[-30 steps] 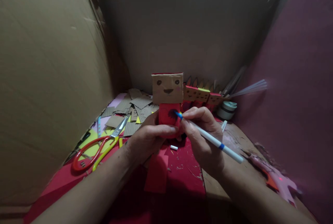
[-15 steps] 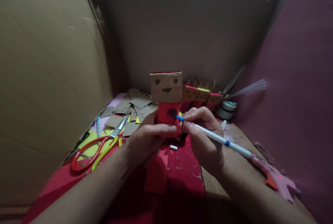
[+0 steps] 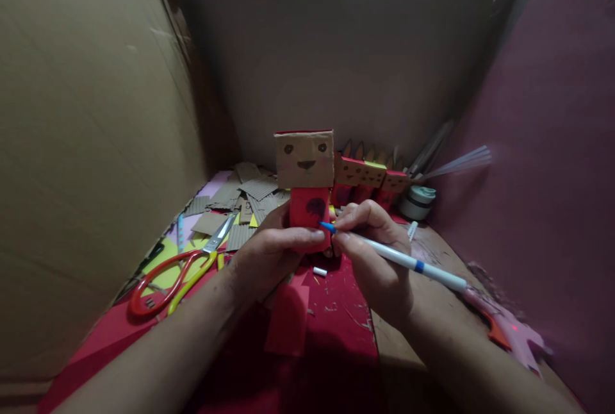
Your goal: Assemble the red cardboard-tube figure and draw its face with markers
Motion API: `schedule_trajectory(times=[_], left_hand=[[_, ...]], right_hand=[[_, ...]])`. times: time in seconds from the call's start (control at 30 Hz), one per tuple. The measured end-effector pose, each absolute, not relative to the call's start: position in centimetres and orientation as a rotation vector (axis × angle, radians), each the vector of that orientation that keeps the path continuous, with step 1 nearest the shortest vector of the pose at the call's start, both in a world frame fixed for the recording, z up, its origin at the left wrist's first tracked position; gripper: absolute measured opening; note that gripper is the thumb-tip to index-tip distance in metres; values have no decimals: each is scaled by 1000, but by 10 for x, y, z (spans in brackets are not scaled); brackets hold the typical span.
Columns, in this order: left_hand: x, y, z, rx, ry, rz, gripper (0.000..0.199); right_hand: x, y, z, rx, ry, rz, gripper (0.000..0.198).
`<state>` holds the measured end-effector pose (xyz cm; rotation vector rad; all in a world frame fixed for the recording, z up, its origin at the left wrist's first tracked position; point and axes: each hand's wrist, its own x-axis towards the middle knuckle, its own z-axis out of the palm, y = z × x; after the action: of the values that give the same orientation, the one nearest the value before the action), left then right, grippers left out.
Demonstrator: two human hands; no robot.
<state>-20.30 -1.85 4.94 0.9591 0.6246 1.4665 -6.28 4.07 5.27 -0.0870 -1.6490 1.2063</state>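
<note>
A cardboard puppet (image 3: 304,170) with a square drawn face and a red body stands upright in front of me. My left hand (image 3: 269,244) is closed around its lower body, the thumb lying across the front. A dark round patch marks the red body above that thumb. My right hand (image 3: 372,250) pinches a white marker pen (image 3: 394,254) whose blue tip points at the body, just below the patch. Whether the tip touches the surface I cannot tell. Under the puppet, a red paper strip (image 3: 288,321) lies on the red sheet.
Red-and-yellow-handled scissors (image 3: 185,273) lie at left beside cardboard scraps (image 3: 259,186). Several similar puppets (image 3: 368,173) stand behind at right, near a tape roll (image 3: 418,202) and clear sticks (image 3: 459,163). A pink glue gun (image 3: 516,331) lies at far right. Cardboard walls (image 3: 336,42) enclose the workspace.
The marker tip has shifted slightly down and left, from the dark patch to just below it. The puppet has moved a little left and up in view, still in my left hand.
</note>
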Motion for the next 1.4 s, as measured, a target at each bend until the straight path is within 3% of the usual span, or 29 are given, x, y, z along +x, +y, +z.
schedule_trajectory(times=[1.4], left_hand=[[-202,-22,57,1005,665,1499,15]], right_hand=[[-63,42,52,-41,-1617,1239,11]])
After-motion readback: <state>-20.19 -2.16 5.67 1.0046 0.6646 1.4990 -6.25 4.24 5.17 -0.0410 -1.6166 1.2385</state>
